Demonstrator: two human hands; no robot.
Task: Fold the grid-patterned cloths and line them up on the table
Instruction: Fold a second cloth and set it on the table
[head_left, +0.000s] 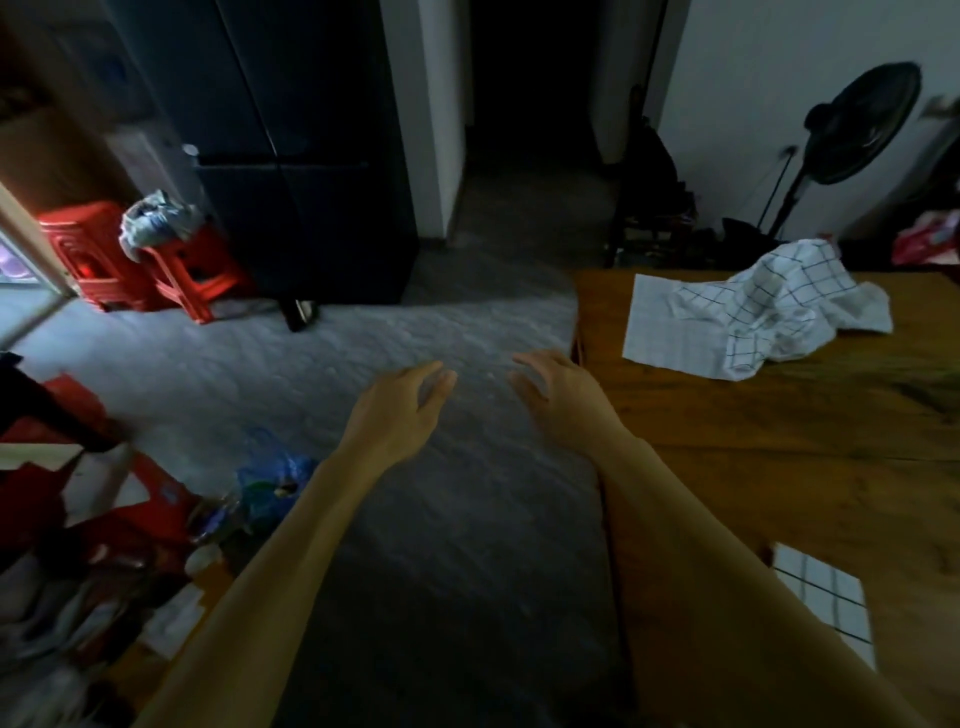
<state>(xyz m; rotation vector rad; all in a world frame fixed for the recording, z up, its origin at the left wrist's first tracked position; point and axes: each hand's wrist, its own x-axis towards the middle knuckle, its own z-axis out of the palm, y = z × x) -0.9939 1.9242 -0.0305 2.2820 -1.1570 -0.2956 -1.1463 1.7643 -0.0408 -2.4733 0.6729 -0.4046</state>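
Observation:
A crumpled white cloth with a blue grid lies in a heap at the far side of the wooden table. A folded grid cloth lies flat near the table's front edge, partly hidden by my right forearm. My left hand hovers over the grey floor, left of the table, fingers relaxed and holding nothing. My right hand floats by the table's left edge, fingers loosely spread, also holding nothing. Neither hand touches a cloth.
Red plastic stools with a bundle on top stand at the back left beside a dark fridge. A black standing fan is behind the table. Bags and red clutter fill the lower left floor.

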